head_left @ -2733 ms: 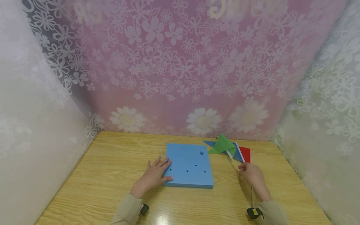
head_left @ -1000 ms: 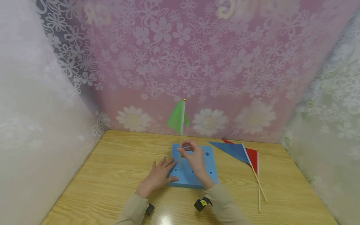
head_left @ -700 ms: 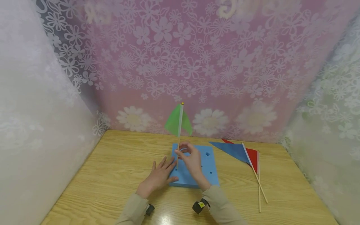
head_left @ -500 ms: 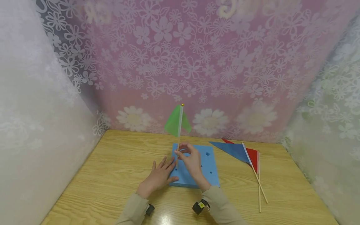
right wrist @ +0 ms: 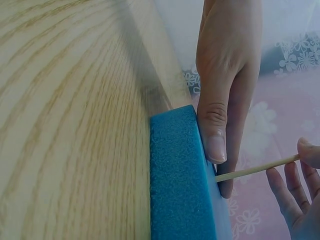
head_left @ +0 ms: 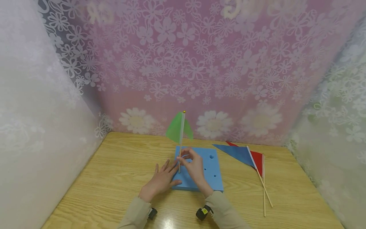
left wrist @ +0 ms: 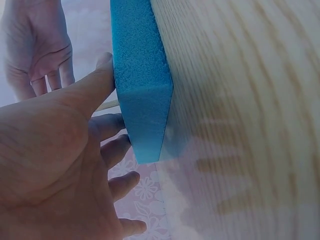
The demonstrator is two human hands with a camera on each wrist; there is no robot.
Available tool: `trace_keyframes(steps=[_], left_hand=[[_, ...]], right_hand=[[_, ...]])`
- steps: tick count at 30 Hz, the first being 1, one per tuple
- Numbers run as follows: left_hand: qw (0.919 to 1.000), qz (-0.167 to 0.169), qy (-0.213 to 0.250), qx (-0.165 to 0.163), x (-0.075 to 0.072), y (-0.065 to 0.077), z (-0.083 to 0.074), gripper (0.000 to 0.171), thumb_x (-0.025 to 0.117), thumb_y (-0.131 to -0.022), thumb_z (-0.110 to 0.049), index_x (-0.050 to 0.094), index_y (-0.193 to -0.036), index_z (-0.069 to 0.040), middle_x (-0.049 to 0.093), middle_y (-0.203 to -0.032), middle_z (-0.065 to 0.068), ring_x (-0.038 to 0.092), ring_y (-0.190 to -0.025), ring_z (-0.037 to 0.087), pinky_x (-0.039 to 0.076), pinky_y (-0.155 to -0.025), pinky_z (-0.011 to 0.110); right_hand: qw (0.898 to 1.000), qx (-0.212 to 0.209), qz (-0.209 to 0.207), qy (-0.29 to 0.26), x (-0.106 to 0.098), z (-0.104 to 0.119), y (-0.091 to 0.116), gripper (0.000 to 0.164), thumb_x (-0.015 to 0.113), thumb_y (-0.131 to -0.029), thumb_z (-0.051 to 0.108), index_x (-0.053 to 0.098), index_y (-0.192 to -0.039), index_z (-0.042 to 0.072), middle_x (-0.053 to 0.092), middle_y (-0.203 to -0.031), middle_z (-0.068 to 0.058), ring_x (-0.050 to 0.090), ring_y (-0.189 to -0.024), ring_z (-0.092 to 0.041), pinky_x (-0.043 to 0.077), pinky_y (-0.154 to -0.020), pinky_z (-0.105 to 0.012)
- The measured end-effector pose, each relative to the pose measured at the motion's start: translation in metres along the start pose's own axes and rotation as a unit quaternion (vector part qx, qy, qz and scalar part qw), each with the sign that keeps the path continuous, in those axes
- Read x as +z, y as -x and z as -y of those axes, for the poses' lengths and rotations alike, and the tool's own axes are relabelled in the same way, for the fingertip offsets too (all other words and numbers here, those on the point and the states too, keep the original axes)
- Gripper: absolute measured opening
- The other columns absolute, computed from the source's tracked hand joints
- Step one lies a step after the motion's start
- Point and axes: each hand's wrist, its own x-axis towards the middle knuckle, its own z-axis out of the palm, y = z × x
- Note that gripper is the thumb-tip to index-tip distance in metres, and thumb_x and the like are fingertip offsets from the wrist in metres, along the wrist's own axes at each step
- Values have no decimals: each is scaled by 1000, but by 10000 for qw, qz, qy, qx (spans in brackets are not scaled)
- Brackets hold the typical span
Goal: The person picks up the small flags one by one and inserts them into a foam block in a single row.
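My right hand (head_left: 195,164) pinches the green flag (head_left: 182,128) by its stick (right wrist: 257,169), which meets the block (head_left: 213,165) just below the grip; my left hand (head_left: 160,180), fingers spread, rests on the block beside the grip.

The blue foam block (right wrist: 177,185) I touch looks matt and grainy along its side; the flagstick (right wrist: 255,169) I pinch is smooth, pale wood. My green pennant (head_left: 173,129) looks like thin matt cloth, its gold-coloured finial (head_left: 184,112) glossy. The wood-grain tabletop (head_left: 125,162) shines smoothly.
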Motion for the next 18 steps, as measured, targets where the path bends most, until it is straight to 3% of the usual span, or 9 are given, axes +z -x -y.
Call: trace_keyframes(steps=[5, 9, 14, 18], left_hand=[[10000, 6, -2, -9, -1, 0, -1, 71, 60, -101, -42, 37, -158, -6, 26, -166, 13, 17, -152, 46, 11, -110, 80], [10000, 19, -54, -79, -2, -1, -2, 71, 60, -100, -44, 38, -157, -7, 27, -166, 11, 18, -153, 44, 12, -111, 79], [9999, 25, -83, -106, 0, -1, -1, 71, 60, -101, -45, 39, -157, -7, 28, -166, 10, 19, -153, 43, 13, -111, 79], [9999, 1, -74, -109, 2, -1, 1, 71, 60, -100, -45, 39, -157, -8, 29, -165, 10, 19, -153, 43, 13, -111, 79]], right_hand=[[10000, -24, 40, -37, 0, -1, 1, 18, 78, -89, 4, 70, -105, 7, 70, -99, -16, 70, -84, -36, 63, -67, -40], [9997, 161, 188, -46, -1, -5, 2, 21, 78, -88, 3, 69, -107, 2, 70, -101, -17, 70, -86, -38, 62, -69, -49], [9987, 337, 366, 62, -3, -8, 1, 26, 79, -88, 6, 68, -110, -2, 70, -101, -16, 71, -89, -36, 62, -71, -48], [9981, 225, 451, 364, -4, -8, 1, 23, 78, -89, 8, 69, -109, 3, 70, -101, -14, 72, -88, -33, 63, -69, -41]])
